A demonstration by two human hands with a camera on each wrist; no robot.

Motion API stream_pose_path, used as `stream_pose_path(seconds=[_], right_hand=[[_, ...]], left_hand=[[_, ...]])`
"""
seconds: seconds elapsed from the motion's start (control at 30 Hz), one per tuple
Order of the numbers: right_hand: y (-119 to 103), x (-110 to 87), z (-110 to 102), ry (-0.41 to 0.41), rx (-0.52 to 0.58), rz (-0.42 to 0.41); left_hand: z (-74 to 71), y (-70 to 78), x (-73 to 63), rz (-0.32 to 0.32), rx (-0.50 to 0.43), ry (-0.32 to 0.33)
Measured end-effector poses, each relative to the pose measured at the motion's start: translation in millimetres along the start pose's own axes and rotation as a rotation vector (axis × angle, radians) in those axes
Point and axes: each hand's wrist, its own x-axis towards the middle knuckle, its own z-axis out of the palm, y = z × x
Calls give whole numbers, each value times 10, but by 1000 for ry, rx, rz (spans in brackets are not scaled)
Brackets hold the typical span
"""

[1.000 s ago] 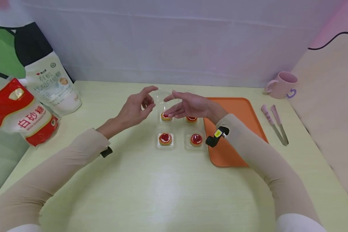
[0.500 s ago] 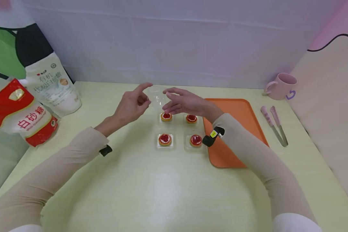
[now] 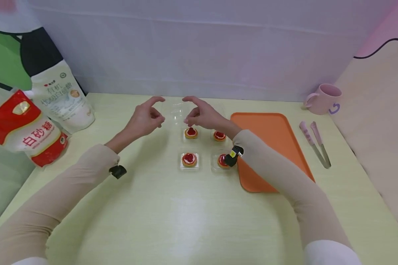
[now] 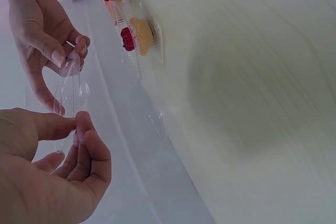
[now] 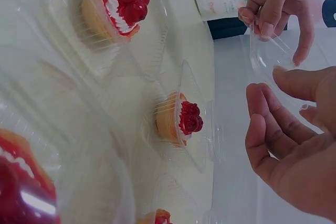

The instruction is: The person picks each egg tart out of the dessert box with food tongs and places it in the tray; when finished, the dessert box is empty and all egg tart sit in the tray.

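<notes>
My left hand (image 3: 143,118) pinches one edge of a clear plastic lid (image 3: 177,113) between thumb and fingers. Across from it, my right hand (image 3: 206,114) holds the lid's other edge, its thumb and fingertips close together in the left wrist view. Below the lid sits a far-left cherry tart (image 3: 191,133) in a clear tray. Beside it is a far-right tart (image 3: 219,135), partly behind the right wrist. Nearer me are a front-left tart (image 3: 189,159) and a front-right tart (image 3: 222,161), the latter under a clear dome and partly covered by the wrist strap.
An orange tray (image 3: 263,125) lies on the right, under my right forearm. Tongs (image 3: 315,144) and a pink mug (image 3: 323,99) stand beyond it. On the left are a red-and-white sugar bag (image 3: 36,134) and a white pouch (image 3: 61,97). A cloth wall (image 3: 202,55) borders the table's back.
My left hand has moved left with the lid. My right hand has shifted left and up from over the far-left tart, its loose fingers now drawn in at the lid's edge.
</notes>
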Motion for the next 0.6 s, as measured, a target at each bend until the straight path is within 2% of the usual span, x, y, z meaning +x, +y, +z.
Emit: stream_pose_path(seconds=[0.27,0.47,0.6], right_hand=[[15,188,102,-1,-57,-25],[35,350,184,-28,-130,-43],[27,430,246,-58,-160,-26]], left_hand=[[-100,-73,16,-88,-7,-51],[-156,-197,42,-171,-80,-104],[-166,-297,54,-213,-137,-122]])
